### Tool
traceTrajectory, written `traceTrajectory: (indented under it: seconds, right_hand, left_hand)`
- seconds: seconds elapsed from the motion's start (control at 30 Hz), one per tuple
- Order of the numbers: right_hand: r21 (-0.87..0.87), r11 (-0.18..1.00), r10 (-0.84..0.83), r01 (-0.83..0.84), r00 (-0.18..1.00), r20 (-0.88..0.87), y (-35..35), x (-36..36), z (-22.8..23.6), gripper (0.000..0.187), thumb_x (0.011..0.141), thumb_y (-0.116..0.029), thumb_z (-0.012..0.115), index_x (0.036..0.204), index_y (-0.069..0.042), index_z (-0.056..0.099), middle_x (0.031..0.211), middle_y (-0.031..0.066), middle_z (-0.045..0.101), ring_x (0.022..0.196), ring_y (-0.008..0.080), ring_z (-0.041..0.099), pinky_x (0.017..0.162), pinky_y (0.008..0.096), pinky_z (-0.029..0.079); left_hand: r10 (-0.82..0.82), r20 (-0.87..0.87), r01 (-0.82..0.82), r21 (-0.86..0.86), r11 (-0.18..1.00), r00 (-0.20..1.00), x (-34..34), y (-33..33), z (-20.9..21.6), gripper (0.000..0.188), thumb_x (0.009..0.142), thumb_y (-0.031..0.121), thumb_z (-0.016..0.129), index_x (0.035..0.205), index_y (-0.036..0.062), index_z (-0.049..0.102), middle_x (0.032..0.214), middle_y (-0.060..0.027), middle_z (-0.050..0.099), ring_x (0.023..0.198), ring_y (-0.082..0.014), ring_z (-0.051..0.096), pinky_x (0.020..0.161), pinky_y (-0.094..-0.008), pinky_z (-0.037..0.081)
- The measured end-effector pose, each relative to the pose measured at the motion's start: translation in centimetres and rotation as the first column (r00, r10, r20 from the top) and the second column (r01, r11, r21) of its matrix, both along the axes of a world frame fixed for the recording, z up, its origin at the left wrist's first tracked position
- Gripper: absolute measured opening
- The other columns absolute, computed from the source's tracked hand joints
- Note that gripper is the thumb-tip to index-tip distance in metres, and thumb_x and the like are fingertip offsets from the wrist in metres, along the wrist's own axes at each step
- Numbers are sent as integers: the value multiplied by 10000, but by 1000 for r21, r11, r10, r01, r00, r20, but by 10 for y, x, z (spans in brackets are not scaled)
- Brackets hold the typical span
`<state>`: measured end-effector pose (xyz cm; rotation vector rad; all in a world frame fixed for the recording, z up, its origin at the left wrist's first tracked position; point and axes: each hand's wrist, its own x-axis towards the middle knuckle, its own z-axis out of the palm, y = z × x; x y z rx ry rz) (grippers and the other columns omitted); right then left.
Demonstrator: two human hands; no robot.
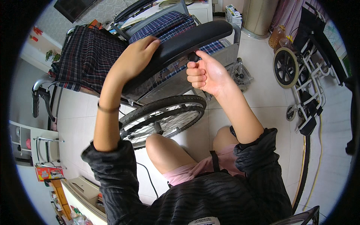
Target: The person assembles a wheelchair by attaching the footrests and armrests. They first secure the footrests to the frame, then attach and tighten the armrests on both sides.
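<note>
A wheelchair with a plaid seat and backrest [93, 56] stands in front of me. My left hand [137, 58] lies over its padded black armrest [187, 41], the fingers bent over the far side and mostly hidden. Under the front part of that armrest is a small black knob [193, 57]. My right hand [208, 75] has its fingers curled in, and its thumb and forefinger close on the knob. Below the grey side panel [168, 86], the large spoked wheel [163, 118] sits tilted in front of my knees.
A push handle with a brake lever [39, 93] juts out at the left. A second, folded wheelchair [305, 71] leans by the right wall. A black cable [148, 174] runs over the tiled floor. At lower left stands a cabinet with drawers [80, 191].
</note>
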<state>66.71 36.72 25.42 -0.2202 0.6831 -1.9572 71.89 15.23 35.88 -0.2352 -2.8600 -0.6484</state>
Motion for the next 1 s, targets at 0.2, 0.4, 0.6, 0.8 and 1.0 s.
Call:
traceTrajectory:
  seconds: [0.2, 0.4, 0.6, 0.8, 1.0]
  right_hand:
    - [-51, 998, 28, -31, 998, -53, 1, -5, -7, 405, 994, -464, 368, 758, -135, 373, 585, -79, 222, 490, 59, 219, 440, 225, 199]
    - [-25, 1000, -3, 0, 991, -133, 0, -3, -14, 412, 990, -478, 375, 766, -132, 385, 597, -79, 238, 505, 59, 239, 458, 218, 209]
    - [-28, 996, -87, 83, 970, -226, -4, 2, -21, 439, 994, -504, 362, 799, -116, 424, 627, -77, 264, 541, 59, 259, 491, 212, 221]
    - [127, 964, -186, 232, 936, -297, -6, 10, -16, 459, 982, -520, 424, 814, -96, 476, 600, -82, 292, 521, 43, 283, 490, 208, 248]
    - [352, 555, -121, 754, 491, -863, -24, 17, -17, 642, 982, -495, 402, 918, 116, 589, 866, 354, 609, 913, 525, 577, 798, 527, 445]
  left_hand:
    - [-40, 477, -44, 163, 986, 878, -56, 10, 0, 475, 1029, 375, 324, 1365, 98, 513, 1115, -113, 666, 905, -166, 666, 854, -254, 506]
    - [-71, 625, -175, 323, 930, 778, -51, 24, 10, 637, 951, 599, 399, 1278, 81, 573, 916, -87, 684, 673, -112, 666, 598, -212, 537]
    - [-188, 686, -88, 346, 934, 703, -46, 30, 11, 830, 834, 748, 475, 1194, 13, 606, 893, -105, 674, 694, -167, 675, 588, -246, 556]
    - [-176, 645, -47, 314, 948, 743, -48, 26, 6, 744, 880, 720, 435, 1001, 31, 687, 804, -63, 678, 660, -125, 657, 617, -233, 541]
    - [-116, 603, -49, 250, 967, 790, -54, 19, -2, 813, 821, 775, 473, 984, 10, 696, 819, -86, 679, 682, -139, 666, 627, -234, 543]
